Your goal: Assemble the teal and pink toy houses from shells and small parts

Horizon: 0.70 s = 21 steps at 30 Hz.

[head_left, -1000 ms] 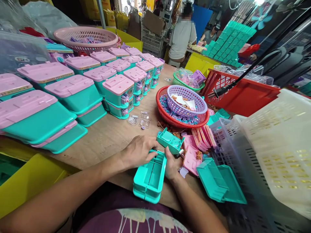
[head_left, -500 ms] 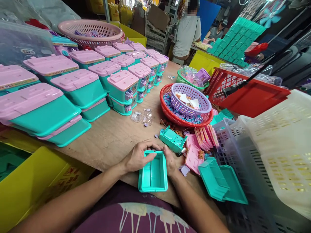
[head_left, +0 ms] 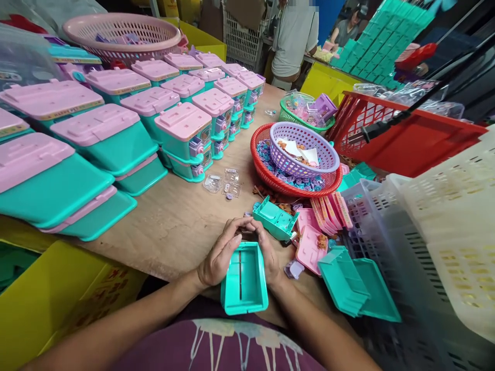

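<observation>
A teal plastic box (head_left: 249, 278) with no lid rests at the table's front edge, close to my body, its open top towards me. My left hand (head_left: 221, 253) cups its left side and far end, the thumb lying along the outside of the rim. Around the right far corner curves my right hand (head_left: 268, 252). The fingertips of both hands meet beyond the far end; what they press on there is hidden. Just past them lies another teal plastic piece (head_left: 275, 218), with pink lids (head_left: 310, 243) to its right.
Rows of stacked teal boxes with pink lids (head_left: 183, 121) fill the left side. Clear plastic parts (head_left: 231, 183) lie mid-table. A purple basket (head_left: 301, 166) sits in a red basket (head_left: 257, 174) of small swirled parts. White crates (head_left: 444, 216) and teal trays (head_left: 344, 283) are at right.
My left thumb has lifted off the inside of the box's rim to its outer side, and my left fingers have moved towards the right fingers. The view has shifted slightly.
</observation>
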Each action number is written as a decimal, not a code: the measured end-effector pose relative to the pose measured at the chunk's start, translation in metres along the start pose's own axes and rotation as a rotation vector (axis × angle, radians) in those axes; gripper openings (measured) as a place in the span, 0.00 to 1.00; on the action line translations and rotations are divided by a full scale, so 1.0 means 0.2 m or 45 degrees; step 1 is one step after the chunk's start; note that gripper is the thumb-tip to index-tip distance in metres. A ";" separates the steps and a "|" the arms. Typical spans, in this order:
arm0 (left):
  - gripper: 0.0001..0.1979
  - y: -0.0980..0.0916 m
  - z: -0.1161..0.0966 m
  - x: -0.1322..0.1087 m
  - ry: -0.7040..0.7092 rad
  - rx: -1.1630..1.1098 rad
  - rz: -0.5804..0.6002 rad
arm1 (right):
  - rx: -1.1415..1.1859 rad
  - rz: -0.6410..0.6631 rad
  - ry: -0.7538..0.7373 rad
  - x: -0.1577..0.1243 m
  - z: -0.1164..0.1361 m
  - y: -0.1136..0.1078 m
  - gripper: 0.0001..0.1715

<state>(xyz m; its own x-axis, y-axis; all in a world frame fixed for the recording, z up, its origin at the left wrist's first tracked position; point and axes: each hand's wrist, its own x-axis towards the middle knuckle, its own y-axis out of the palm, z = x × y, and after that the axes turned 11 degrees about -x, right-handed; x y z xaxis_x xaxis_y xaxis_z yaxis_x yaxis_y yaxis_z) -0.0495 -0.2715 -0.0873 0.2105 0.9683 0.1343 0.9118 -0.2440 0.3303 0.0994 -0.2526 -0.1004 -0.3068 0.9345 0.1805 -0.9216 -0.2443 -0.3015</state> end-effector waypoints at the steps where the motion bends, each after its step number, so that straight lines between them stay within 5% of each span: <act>1: 0.21 0.00 0.01 0.00 -0.001 -0.002 -0.015 | 0.013 0.010 0.003 0.00 0.00 0.00 0.29; 5: 0.26 -0.01 0.04 0.01 0.040 0.111 -0.211 | 0.189 0.189 0.028 0.00 0.00 -0.02 0.31; 9: 0.29 -0.04 0.01 0.05 0.211 0.551 -0.476 | 0.156 0.402 0.007 0.03 0.00 -0.08 0.33; 13: 0.33 -0.04 -0.13 0.03 0.010 0.729 -0.291 | -0.053 0.194 -0.044 0.04 0.05 -0.10 0.34; 17: 0.56 0.00 -0.27 -0.07 -0.333 0.887 -0.070 | -0.497 -0.093 -0.182 0.03 0.18 -0.08 0.35; 21: 0.52 -0.02 -0.31 -0.15 -0.270 0.807 -0.025 | -0.524 0.034 -0.321 0.02 0.31 -0.12 0.40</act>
<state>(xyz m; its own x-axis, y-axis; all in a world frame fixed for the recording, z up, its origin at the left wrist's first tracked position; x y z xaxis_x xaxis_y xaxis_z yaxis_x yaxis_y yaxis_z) -0.0819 -0.3025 -0.0353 0.1977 0.9774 -0.0745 0.9333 -0.2109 -0.2908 0.1061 -0.2579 -0.0349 -0.4241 0.8249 0.3736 -0.7577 -0.0973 -0.6453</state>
